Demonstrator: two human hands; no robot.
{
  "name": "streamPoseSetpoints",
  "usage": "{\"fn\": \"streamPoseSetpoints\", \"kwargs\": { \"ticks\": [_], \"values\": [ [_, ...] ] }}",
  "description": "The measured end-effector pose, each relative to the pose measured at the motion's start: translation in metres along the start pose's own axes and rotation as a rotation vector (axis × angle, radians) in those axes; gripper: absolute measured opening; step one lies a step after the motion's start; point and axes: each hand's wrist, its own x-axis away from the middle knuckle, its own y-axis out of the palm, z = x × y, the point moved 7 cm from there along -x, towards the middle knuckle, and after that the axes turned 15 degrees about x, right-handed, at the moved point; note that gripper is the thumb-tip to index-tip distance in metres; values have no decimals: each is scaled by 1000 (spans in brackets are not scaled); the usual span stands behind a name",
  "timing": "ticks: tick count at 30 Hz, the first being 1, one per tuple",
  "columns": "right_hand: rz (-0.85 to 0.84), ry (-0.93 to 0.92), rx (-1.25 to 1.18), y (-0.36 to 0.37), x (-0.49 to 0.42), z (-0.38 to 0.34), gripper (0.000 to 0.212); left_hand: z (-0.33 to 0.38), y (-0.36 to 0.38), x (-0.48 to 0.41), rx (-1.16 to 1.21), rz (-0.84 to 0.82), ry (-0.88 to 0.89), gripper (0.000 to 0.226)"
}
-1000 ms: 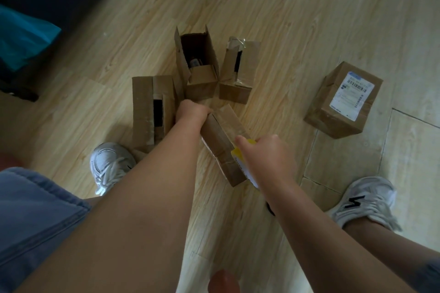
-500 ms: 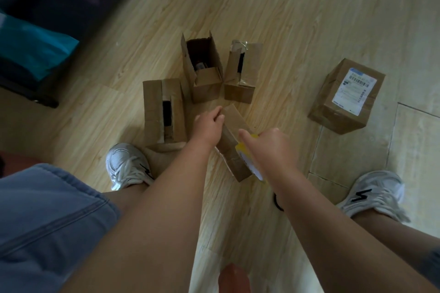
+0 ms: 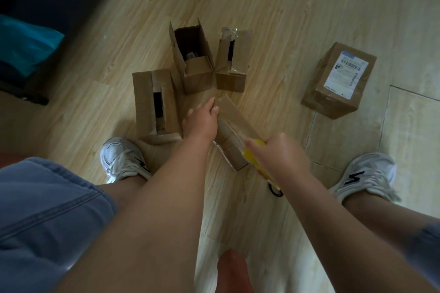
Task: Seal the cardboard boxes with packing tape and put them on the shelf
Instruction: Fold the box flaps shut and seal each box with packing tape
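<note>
Likely light, stiff small brown cardboard box (image 3: 234, 126) (six o'clock of other boxes (image 3: 156, 102)) — hold its sides; left hand (image 3: 202, 119) presses flat, right hand (image 3: 278, 157) grips yellow tape dispenser (image 3: 256, 159).

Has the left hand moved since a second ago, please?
Yes: the left hand slid slightly back toward the person, away from the open-topped brown cardboard box, fingers now straightened.

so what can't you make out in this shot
The yellow tool: head view, the right hand covers most of it, so its kind is unclear.
The open box: head view, its inside is dark and the contents are too small to name.
The label: head view, the print is too small to read.
The shelf: head view, it lies outside the frame.
</note>
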Motion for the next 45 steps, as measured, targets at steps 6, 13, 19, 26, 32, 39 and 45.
{"fn": "streamPoseSetpoints", "kwargs": {
  "ticks": [6,13,19,26,32,39,45],
  "values": [
    [50,49,24,20,-2,31,67,0,0,0,-19,-7,20,46],
    [74,67,-2,37,-7,52,59,-1,3,1,-83,17,18,46],
    [56,131,145,58,-13,59,68,-1,2,2,-111,16,25,48],
    [58,114,151,65,-16,59,66,-3,10,8,-179,69,93,51],
    [24,113,78,68,-22,61,68,11,22,49,-265,94,300,58],
    [43,119,91,74,-24,60,68,-6,56,67,-421,-98,264,66],
    [-15,122,3,71,-29,56,64,2,52,56,-470,-132,263,65]
  ]
}}
